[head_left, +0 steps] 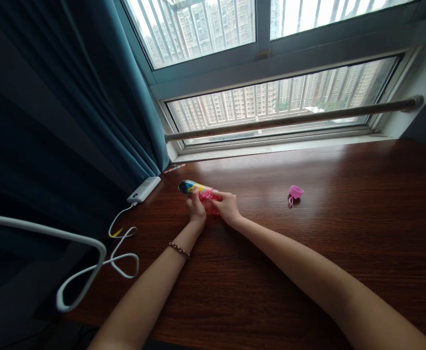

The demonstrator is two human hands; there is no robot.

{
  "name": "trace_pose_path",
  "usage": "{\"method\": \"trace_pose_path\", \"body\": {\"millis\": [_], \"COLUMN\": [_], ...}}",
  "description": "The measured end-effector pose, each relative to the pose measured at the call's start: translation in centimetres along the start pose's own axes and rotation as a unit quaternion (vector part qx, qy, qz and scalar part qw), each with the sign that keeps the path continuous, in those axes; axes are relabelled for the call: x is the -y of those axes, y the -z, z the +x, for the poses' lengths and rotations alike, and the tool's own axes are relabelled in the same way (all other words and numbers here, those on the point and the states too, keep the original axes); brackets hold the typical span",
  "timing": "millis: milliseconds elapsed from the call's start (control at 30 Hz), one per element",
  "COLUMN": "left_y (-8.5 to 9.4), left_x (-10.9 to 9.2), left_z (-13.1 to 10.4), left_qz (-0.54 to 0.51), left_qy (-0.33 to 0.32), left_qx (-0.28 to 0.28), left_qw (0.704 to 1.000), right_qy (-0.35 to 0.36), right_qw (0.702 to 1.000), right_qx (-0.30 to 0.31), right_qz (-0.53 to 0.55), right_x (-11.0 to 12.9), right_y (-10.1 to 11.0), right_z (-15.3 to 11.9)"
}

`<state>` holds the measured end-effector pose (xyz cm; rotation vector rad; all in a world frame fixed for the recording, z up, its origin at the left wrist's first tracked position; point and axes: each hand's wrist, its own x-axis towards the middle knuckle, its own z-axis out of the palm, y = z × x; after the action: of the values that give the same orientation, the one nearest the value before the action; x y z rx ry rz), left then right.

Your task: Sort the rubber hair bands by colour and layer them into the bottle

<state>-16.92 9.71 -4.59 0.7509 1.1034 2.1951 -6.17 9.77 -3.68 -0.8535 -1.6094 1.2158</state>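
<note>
A clear tube of small colourful pieces lies nearly level just above the dark wooden table, its rounded dark-blue end pointing left. Yellow and pink pieces show through its middle. My left hand, with a beaded bracelet at the wrist, is closed around the middle of the tube, thumb on top. My right hand is closed at the tube's right end, its fingertips partly hidden. Reddish-pink see-through pieces show below and between my hands; whether they are held or lie on the table I cannot tell.
A pink cap with a small loop lies on the table to the right. At left are a white power bank, its looping white cable and a blue curtain. A barred window with a rail stands behind.
</note>
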Motion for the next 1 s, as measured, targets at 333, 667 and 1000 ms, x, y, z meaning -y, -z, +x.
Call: {"method": "trace_pose_path", "body": {"millis": [333, 667, 1000], "left_y": [0.0, 0.2, 0.4], "left_x": [0.2, 0.1, 0.3], "left_z": [-0.4, 0.3, 0.0], "left_qz": [0.018, -0.011, 0.034], "left_qy": [-0.003, -0.03, -0.064], "left_qx": [0.01, -0.015, -0.019], "left_qw": [1.0, 0.999, 0.997], "right_qy": [0.043, 0.076, 0.072], "right_qw": [0.997, 0.995, 0.997], "right_qx": [-0.031, 0.058, -0.02], "right_qz": [-0.062, -0.037, -0.032], "right_x": [-0.1, -1.1, -0.5], "right_y": [-0.1, 0.5, 0.4], "right_z": [-0.3, 0.4, -0.5]}}
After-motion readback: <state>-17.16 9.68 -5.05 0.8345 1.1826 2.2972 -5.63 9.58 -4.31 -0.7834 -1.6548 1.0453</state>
